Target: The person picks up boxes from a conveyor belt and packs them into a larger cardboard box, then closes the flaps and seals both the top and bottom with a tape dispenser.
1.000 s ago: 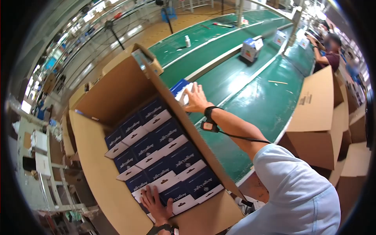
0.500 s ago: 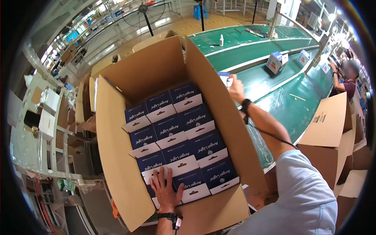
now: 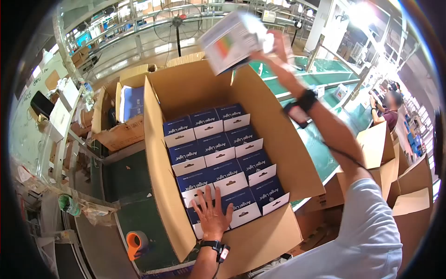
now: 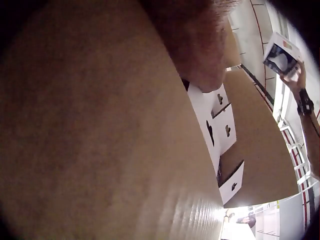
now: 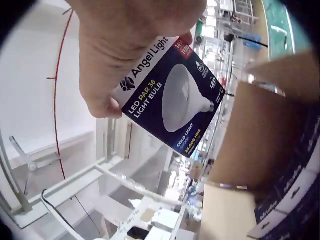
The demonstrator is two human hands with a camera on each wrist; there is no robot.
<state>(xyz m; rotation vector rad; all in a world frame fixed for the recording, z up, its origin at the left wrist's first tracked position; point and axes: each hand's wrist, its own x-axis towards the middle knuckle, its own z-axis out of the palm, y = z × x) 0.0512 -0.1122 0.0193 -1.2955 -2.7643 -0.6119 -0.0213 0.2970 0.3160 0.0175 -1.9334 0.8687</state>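
A large open carton (image 3: 162,172) holds rows of blue boxes (image 3: 217,152) marked Angel Light, each with a white hang tab. The left hand (image 3: 213,215) lies with fingers spread on the white tabs of the near-left boxes. Above the carton's far edge the right hand (image 3: 281,58) grips a light bulb box (image 3: 232,42), blurred in the head view. In the right wrist view, fingers and thumb of the right hand (image 5: 135,45) pinch the ends of that bulb box (image 5: 172,100), its bulb picture showing.
A green conveyor (image 3: 325,100) runs beyond the carton's right side. Orange tape (image 3: 136,242) lies at the lower left. Another carton (image 3: 123,135) with a blue box stands at left. More cartons (image 3: 371,153) stand at right, near a seated person (image 3: 389,109).
The right hand has lifted a box from the conveyor, up and over the carton's far right edge. The left hand stays on the packed boxes while the head view has shifted.
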